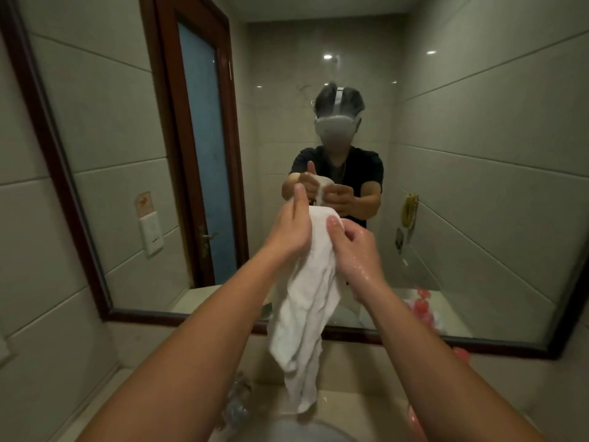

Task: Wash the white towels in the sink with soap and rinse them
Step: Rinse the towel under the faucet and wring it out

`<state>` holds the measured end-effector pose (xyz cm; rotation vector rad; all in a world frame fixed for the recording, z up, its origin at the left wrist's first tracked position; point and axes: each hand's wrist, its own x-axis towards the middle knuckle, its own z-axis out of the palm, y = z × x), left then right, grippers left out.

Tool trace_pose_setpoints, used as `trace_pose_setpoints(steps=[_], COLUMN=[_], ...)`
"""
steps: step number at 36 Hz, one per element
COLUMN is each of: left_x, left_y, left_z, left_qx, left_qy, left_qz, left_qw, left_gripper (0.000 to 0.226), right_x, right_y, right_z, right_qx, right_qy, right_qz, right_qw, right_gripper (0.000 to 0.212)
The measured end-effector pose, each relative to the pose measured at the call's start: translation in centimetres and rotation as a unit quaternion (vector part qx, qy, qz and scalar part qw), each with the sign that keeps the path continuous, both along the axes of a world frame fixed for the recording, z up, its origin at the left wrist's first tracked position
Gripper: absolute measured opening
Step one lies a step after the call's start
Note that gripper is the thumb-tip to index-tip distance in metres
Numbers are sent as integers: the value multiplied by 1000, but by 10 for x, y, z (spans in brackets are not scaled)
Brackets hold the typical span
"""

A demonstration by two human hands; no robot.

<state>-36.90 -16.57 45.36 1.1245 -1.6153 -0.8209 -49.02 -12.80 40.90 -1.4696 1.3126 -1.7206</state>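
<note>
A wet white towel (306, 314) hangs in front of the mirror, its lower end dangling just above the sink basin (283, 433) at the bottom edge. My left hand (291, 223) grips the towel's top from the left, thumb pointing up. From the right, my right hand (353, 247), wet and shiny, curls its fingers round the same bunched top. Both forearms reach up from the bottom corners.
A large dark-framed mirror (95, 260) fills the wall and reflects a person wearing a headset, a door and tiled walls. Clear crumpled plastic (237, 397) lies on the counter left of the sink. Pink items (420, 309) sit at the right.
</note>
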Motion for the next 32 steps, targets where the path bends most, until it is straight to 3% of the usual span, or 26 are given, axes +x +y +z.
trace_pose_setpoints(steps=[3,6,10,15,19,22,26,32], left_x=[12,16,17,13,9,5,-7,-15], left_y=[-12,-14,-11,-5,-2,4,21,27], left_z=[5,7,1,-36,-45,-39,-41,-51], left_qx=[-78,-116,-103,-126,-126,-97,-66,-110], left_qy=[-55,-49,-28,-24,52,99,129,118], left_qz=[3,-3,13,72,86,45,-37,22], left_qw=[995,992,994,989,987,989,989,987], left_gripper=[67,65,66,64,71,75,97,74], right_x=[-1,-1,1,7,15,12,20,27], right_y=[-2,-7,-10,-9,-5,-4,-4,-14], right_z=[11,17,20,30,46,64,90,90], right_qx=[-14,-33,-35,-19,-28,-34,-45,-19], right_qy=[12,26,8,4,36,22,16,-46], right_qz=[-9,-17,-29,-34,-22,-38,-42,-43], right_qw=[1000,999,999,999,999,998,998,998], right_gripper=[28,22,42,35,40,35,32,30])
